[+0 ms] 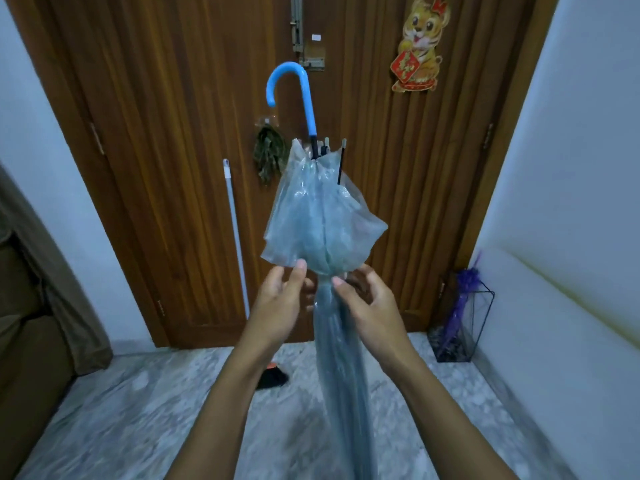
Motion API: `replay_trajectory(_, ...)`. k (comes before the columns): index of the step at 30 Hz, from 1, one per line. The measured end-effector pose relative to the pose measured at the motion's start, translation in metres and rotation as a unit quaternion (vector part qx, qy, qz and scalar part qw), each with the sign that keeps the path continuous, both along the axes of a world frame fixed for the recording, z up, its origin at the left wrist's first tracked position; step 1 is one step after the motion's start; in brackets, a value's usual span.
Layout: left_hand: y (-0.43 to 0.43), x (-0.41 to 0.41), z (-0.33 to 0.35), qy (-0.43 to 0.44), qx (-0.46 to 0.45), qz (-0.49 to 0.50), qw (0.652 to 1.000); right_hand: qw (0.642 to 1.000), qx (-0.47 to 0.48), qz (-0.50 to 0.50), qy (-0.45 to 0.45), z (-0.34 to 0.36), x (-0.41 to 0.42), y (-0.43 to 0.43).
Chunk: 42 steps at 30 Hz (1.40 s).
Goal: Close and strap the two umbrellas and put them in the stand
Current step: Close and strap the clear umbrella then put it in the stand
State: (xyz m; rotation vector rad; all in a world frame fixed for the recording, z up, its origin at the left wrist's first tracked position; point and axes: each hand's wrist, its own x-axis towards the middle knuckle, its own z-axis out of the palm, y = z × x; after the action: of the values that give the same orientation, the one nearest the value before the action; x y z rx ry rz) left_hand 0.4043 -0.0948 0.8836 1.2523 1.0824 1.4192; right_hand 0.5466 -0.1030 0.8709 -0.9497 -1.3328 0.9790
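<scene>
Clear umbrella [311, 223]: held in front of the door [173, 133], upside down – blue hooked handle [306, 98] at the top, the tip end running down out of view at the bottom edge. It is folded. The plastic is bunched tight at mid-length; above that it puffs out in loose folds, below it hangs slim and straight.
Left hand [280, 303]: at the bunched part, on its left side. The fingers [300, 268] are nearly straight and loose, their tips touching the lower edge of the loose folds; they grip nothing that I can see.
Right hand [367, 306]: at the same spot, on the right side. The thumb [338, 282] presses the front of the bunched part and the fingers curl round behind it – gripping the umbrella there.
Strap: cannot tell whether it is fastened; the hands cover that part.
Purple umbrella [462, 303]: folded, standing tilted in the stand [486, 320], top end up.
Stand: black wire, on the floor [138, 410] at its far right corner, between door and right wall.
Floor: grey marble; a small black thing [273, 377] lies near the door, below the left forearm.
Door: brown wood, with a tiger sticker [420, 43] at upper right; a white pole [237, 237] leans on it.
Sofa [20, 341]: brown, at the floor's left edge.
</scene>
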Motion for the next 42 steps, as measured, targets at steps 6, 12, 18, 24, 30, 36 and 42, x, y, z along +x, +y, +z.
replay_trajectory(6, 0.042, 0.047, 0.022, 0.145, 0.116, 0.017, 0.982, 0.993, 0.040, -0.052, -0.101, -0.004, 0.048, 0.027)
replay_trajectory(12, 0.111, 0.106, 0.020, 0.252, 0.172, 0.054, 0.951, 0.991, 0.000, -0.062, -0.122, -0.032, 0.116, 0.070)
replay_trajectory(18, 0.171, 0.188, 0.030, 0.196, 0.153, -0.025, 0.968, 0.997, -0.023, -0.062, -0.031, -0.037, 0.195, 0.129)
replay_trajectory(24, 0.225, 0.270, -0.015, 0.173, -0.002, -0.207, 0.963, 0.990, -0.024, -0.136, 0.025, -0.029, 0.294, 0.189)
replay_trajectory(30, 0.278, 0.349, -0.048, 0.111, -0.080, -0.332, 0.933, 0.983, -0.037, -0.179, 0.016, -0.036, 0.362, 0.246)
replay_trajectory(36, 0.347, 0.408, -0.062, 0.084, -0.061, -0.338, 0.935, 0.972, -0.069, -0.223, -0.030, -0.053, 0.411, 0.314)
replay_trajectory(42, 0.445, 0.464, -0.087, 0.123, -0.012, -0.318, 0.940, 0.951, -0.078, -0.283, -0.094, -0.052, 0.451, 0.403)
